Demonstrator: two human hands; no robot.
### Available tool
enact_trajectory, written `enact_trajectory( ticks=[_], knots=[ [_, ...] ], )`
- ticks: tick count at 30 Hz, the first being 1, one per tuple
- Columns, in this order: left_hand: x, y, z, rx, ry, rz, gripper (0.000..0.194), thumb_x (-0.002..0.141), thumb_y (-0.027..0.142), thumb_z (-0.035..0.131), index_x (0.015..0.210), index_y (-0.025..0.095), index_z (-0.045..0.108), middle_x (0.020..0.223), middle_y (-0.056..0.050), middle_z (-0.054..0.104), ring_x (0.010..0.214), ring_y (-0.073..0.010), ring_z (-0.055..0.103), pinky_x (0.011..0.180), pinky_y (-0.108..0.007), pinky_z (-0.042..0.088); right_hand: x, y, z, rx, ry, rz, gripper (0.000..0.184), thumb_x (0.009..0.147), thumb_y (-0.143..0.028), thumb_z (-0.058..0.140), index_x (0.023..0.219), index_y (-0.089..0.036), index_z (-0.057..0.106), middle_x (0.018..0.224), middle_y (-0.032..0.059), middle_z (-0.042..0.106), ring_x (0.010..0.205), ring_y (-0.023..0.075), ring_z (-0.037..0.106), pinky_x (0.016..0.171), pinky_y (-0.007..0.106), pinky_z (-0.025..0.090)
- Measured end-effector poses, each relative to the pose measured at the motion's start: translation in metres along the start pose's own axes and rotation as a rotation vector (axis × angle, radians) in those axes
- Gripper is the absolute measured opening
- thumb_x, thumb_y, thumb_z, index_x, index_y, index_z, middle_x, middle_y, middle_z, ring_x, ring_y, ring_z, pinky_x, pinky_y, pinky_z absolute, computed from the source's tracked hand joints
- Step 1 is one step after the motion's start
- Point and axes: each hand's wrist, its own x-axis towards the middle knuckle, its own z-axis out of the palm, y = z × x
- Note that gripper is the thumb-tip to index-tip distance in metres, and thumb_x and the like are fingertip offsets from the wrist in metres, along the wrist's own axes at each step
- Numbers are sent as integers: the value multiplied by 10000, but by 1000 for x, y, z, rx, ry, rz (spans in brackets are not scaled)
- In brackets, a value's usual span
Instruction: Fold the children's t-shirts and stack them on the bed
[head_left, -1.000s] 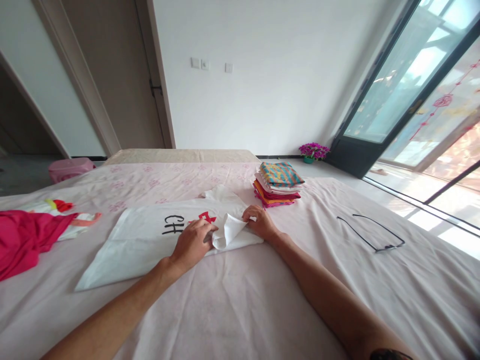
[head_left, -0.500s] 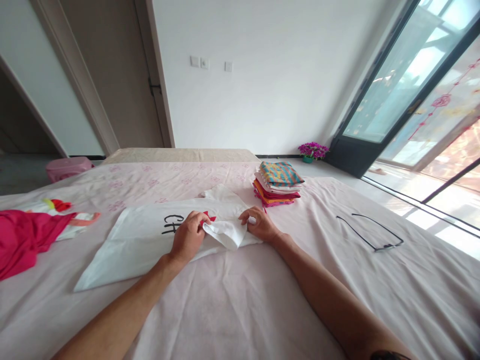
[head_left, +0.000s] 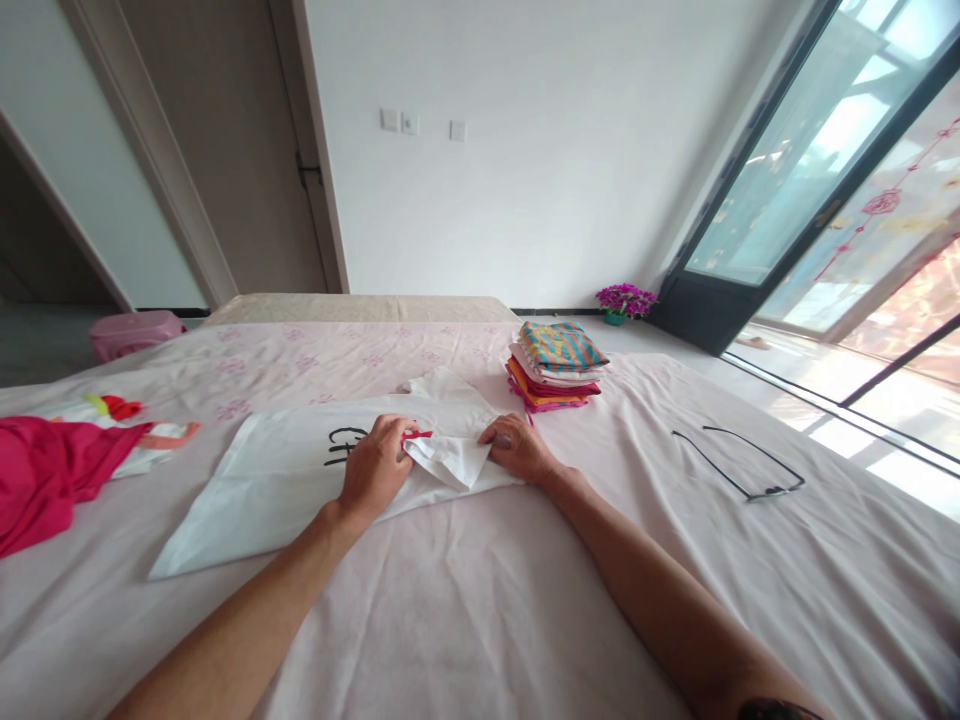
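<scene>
A white T-shirt (head_left: pixel 277 475) with black letters and a red print lies flat across the pink bed sheet (head_left: pixel 480 600). My left hand (head_left: pixel 375 468) rests on its middle, fingers closed on the folded-over sleeve flap (head_left: pixel 450 458). My right hand (head_left: pixel 517 447) presses down on the shirt's right end, fingers curled on the cloth beside the same flap.
A stack of folded colourful clothes (head_left: pixel 556 366) sits just beyond my right hand. A black wire hanger (head_left: pixel 742 462) lies at the right. A magenta garment (head_left: pixel 45 475) and a white one with coloured trim (head_left: pixel 127 425) lie at the left. A glass door (head_left: pixel 840 200) fills the right side.
The raised sleeve flap has been folded down flatter onto the shirt. My left hand slid a little forward and left over the print; my right hand stayed nearly in place.
</scene>
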Motion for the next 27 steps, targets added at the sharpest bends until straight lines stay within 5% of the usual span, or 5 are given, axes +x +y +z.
enact_trajectory(
  ticks=[4, 13, 19, 23, 27],
  knots=[
    [-2, 2, -5, 144, -1, 290, 402, 754, 34, 541, 1050, 277, 665, 1177, -47, 665, 1097, -247, 584, 925, -386, 411, 0, -4, -2, -15, -3, -43, 295, 668, -19, 620, 838, -231, 735, 871, 21, 719, 873, 198, 606, 844, 313, 448],
    [4, -9, 4, 219, -28, 107, 272, 811, 63, 509, 922, 244, 679, 975, -54, 709, 942, -239, 617, 867, -396, 436, -1, -5, -3, -60, -32, -86, 349, 683, 26, 558, 789, -245, 752, 823, 20, 714, 835, 188, 599, 865, 332, 425],
    [1, -1, 1, 125, 6, 454, 456, 810, -15, 467, 1143, 232, 657, 1249, -73, 633, 1286, -239, 481, 1096, -415, 363, -3, -20, -11, -96, -48, -170, 449, 612, 9, 534, 890, -249, 775, 893, 38, 696, 888, 210, 566, 847, 342, 410],
    [-2, 0, 1, 54, -142, 543, 338, 838, 7, 480, 991, 231, 681, 983, -47, 679, 1081, -208, 583, 1031, -389, 426, -4, -27, -14, -108, -134, -214, 488, 598, -1, 505, 914, -255, 775, 879, 37, 699, 871, 208, 566, 822, 339, 401],
    [-4, -1, -1, 64, -113, 448, 278, 853, 19, 462, 869, 205, 667, 888, -53, 666, 925, -204, 606, 922, -391, 481, -5, -26, -14, -89, -168, -196, 387, 623, -13, 507, 810, -235, 762, 766, 33, 679, 793, 194, 573, 792, 330, 404]
  ],
)
